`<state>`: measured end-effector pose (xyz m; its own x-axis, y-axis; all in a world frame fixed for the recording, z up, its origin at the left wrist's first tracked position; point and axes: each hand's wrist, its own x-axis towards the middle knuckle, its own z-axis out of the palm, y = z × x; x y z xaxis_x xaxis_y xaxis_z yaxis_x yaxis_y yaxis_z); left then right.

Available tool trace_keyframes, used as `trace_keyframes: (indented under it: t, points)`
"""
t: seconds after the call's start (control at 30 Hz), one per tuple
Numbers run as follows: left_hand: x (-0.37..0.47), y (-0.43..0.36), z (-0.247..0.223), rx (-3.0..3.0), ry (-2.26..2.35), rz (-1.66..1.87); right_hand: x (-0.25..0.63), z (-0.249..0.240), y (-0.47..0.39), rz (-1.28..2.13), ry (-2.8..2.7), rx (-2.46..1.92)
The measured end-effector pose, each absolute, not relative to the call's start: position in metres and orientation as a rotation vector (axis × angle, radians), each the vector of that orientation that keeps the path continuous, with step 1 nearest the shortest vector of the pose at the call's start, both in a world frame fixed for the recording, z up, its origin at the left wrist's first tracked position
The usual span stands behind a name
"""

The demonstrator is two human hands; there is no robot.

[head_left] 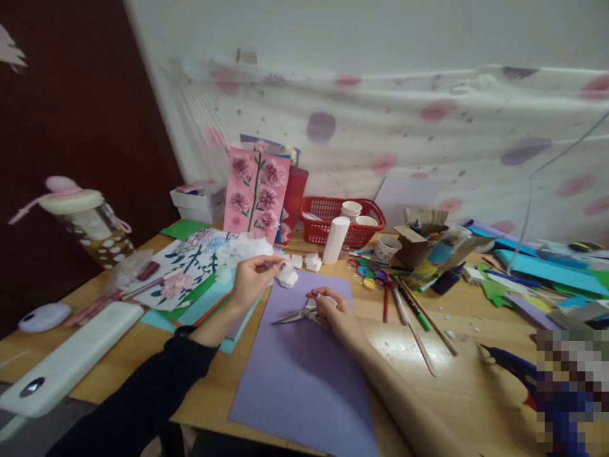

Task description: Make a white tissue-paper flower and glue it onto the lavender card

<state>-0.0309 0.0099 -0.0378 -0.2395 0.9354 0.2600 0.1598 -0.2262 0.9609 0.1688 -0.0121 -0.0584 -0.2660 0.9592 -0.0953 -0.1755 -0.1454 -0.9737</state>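
My left hand (255, 279) is closed in a pinch, and a small crumpled piece of white tissue paper (287, 277) shows at its fingertips. My right hand (337, 314) is wrapped around the handles of a pair of scissors (291, 317), whose metal blades point left. Both hands are above a purple sheet of paper (304, 374). Beyond the sheet sit more small white paper pieces (313, 261) next to an upright white roll (335, 240). Behind my left hand lies a heap of white tissue (250, 245).
A red basket (314, 206) with paper cups stands at the back. Paints (368, 273), brushes and pens lie to the right, with a glue gun (511, 368) nearer. A pink flower picture (257, 190) leans at the back left. A white lamp-like device (71, 358) and bottle (90, 222) stand left.
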Motion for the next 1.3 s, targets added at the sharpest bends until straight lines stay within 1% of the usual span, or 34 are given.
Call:
trace_keyframes:
  t: [0.2,0.33,0.47,0.57,0.6,0.67,0.9,1.03,1.17,1.3]
  points:
    - [-0.088,0.046,-0.015,1.571,1.704,1.703,0.175,-0.051,-0.007,1.820,-0.871,-0.764]
    - [-0.070,0.031,-0.010,1.901,1.690,1.703,0.179,-0.048,-0.006,1.946,-0.654,-0.676]
    - [-0.014,-0.003,-0.027,2.285,1.382,1.445,0.180,-0.051,-0.004,2.065,-0.438,-0.638]
    - [0.022,-0.022,-0.046,2.691,1.153,0.962,0.180,-0.051,-0.004,2.092,-0.492,-0.602]
    - [0.029,-0.025,-0.052,2.772,1.118,0.843,0.181,-0.051,-0.005,2.123,-0.518,-0.582]
    - [0.036,-0.026,-0.061,2.861,1.116,0.726,0.181,-0.050,-0.006,2.196,-0.561,-0.537]
    - [0.020,-0.011,-0.067,2.709,1.115,0.793,0.172,-0.051,-0.017,2.391,-0.641,-0.501]
    - [0.017,-0.019,-0.064,2.686,1.069,0.837,0.169,-0.049,-0.020,2.348,-0.664,-0.497]
    - [0.022,-0.024,-0.063,2.631,0.970,0.805,0.172,-0.050,-0.017,2.284,-0.714,-0.495]
    - [0.019,-0.015,-0.065,2.509,1.058,0.842,0.171,-0.045,-0.017,2.273,-0.859,-0.502]
